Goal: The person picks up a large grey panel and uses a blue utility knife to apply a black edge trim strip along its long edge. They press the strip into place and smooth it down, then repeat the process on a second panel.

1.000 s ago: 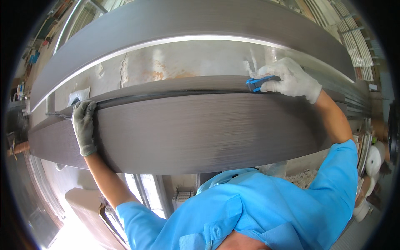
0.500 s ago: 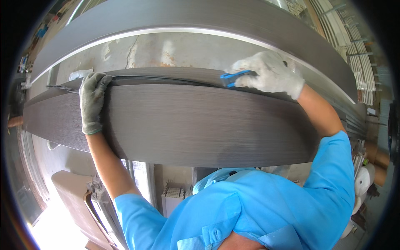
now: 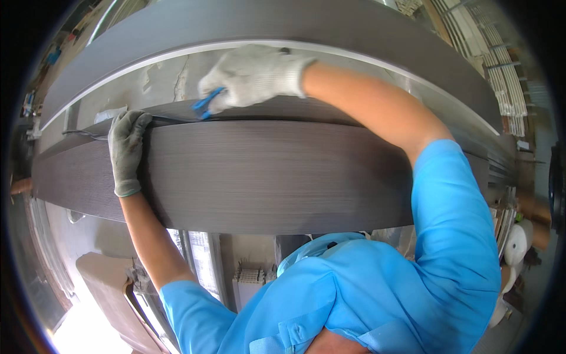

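Now right hand [image 3: 250, 76] grips blue tool [image 3: 206, 104] on dark panel [image 3: 277, 174] edge.

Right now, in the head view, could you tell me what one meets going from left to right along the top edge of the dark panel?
Left gloved hand → blue tool → right gloved hand → bare forearm → blue sleeve.
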Demonstrator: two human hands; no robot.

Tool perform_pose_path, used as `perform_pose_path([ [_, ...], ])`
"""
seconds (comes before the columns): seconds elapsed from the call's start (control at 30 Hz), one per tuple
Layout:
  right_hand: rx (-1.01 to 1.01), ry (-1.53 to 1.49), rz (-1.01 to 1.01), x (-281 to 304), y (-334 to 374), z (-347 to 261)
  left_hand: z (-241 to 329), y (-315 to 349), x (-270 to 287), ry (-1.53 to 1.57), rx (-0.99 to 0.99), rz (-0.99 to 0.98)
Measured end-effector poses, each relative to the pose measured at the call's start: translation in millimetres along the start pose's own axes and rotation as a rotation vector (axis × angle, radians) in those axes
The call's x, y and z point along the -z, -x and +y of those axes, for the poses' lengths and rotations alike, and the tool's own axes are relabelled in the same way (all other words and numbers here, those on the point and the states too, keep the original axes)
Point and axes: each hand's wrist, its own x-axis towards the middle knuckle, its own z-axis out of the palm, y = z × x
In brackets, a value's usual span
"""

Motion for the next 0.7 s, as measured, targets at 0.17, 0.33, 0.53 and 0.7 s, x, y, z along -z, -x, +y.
perform_pose_path([
  [0.17,-0.169,-0.049,0.015,23.0,153.1,37.3,-8.9,-1.1,-4.4,-0.076,-0.145,0.123],
  [0.33,-0.45,-0.109,0.109,22.6,252.8,54.9,-9.2,-12.2,-0.8,-0.074,-0.13,0.318],
  [0.53,-0.535,-0.159,0.06,23.3,260.6,55.9,-0.3,-18.4,13.5,-0.237,-0.343,0.531],
  [0.7,-0.502,-0.172,0.12,18.9,259.5,52.6,4.9,-30.4,26.0,-0.305,-0.534,0.621],
])
